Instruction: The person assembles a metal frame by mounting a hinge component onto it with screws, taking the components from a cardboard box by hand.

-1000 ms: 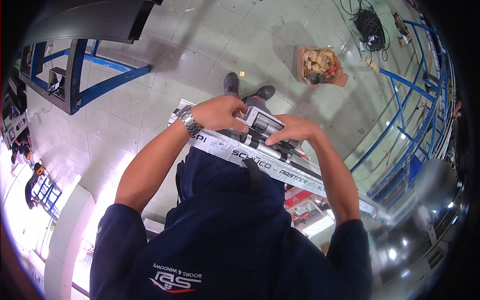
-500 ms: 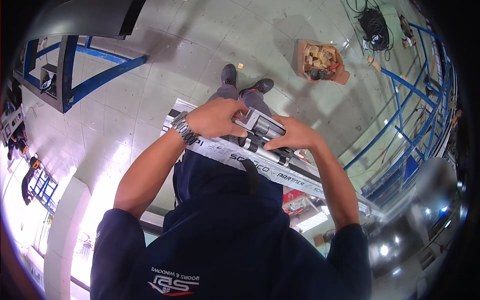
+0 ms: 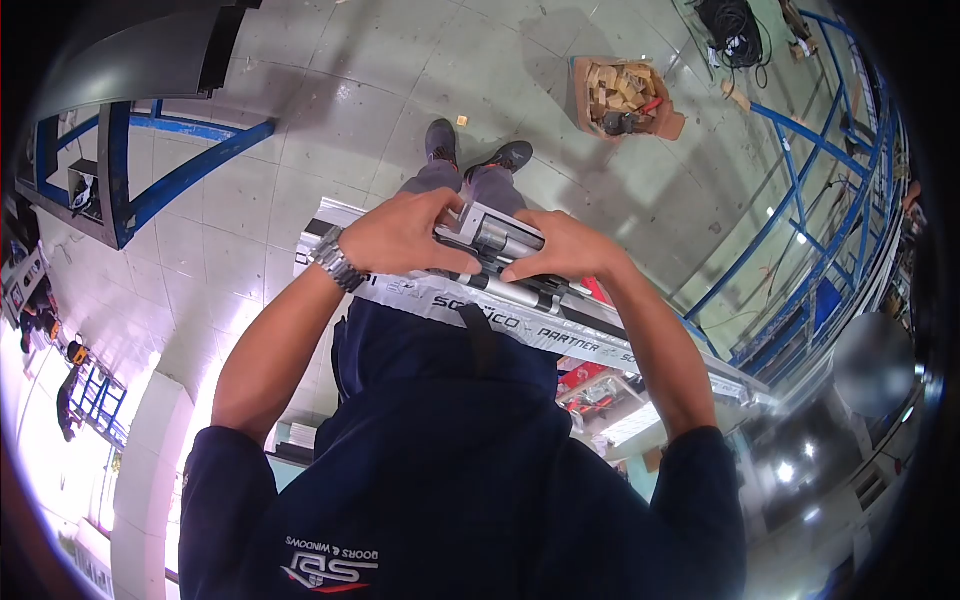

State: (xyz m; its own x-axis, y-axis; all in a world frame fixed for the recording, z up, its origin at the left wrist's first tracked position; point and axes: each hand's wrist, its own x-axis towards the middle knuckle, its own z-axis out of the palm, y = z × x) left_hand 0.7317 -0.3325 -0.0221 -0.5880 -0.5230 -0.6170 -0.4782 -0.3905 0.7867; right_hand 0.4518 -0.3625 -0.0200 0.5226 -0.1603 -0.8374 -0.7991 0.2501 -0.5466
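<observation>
A silver and black door hinge (image 3: 505,238) with a round barrel is gripped between my two hands, just above a long aluminium profile. My left hand (image 3: 400,235), wearing a metal watch, curls its thumb and fingers round the near-left end of the hinge. From the other side, my right hand (image 3: 568,246) closes thumb and fingers on its right end. A second silver cylinder with black bands (image 3: 512,290) lies along the profile below my thumbs. White printed protective film (image 3: 420,296) covers the profile's side facing me. My fingertips are partly hidden behind the hinge.
A cardboard box (image 3: 660,122) of small blocks stands on the tiled floor ahead. Blue metal racks (image 3: 800,180) run along the right. A blue-legged frame (image 3: 200,175) carries a dark panel at upper left. Black cable (image 3: 730,30) lies coiled at upper right.
Both hands and the hinge appear slightly further left in view, as does the whole scene. The hinge is turned a little between my hands, and both keep their hold.
</observation>
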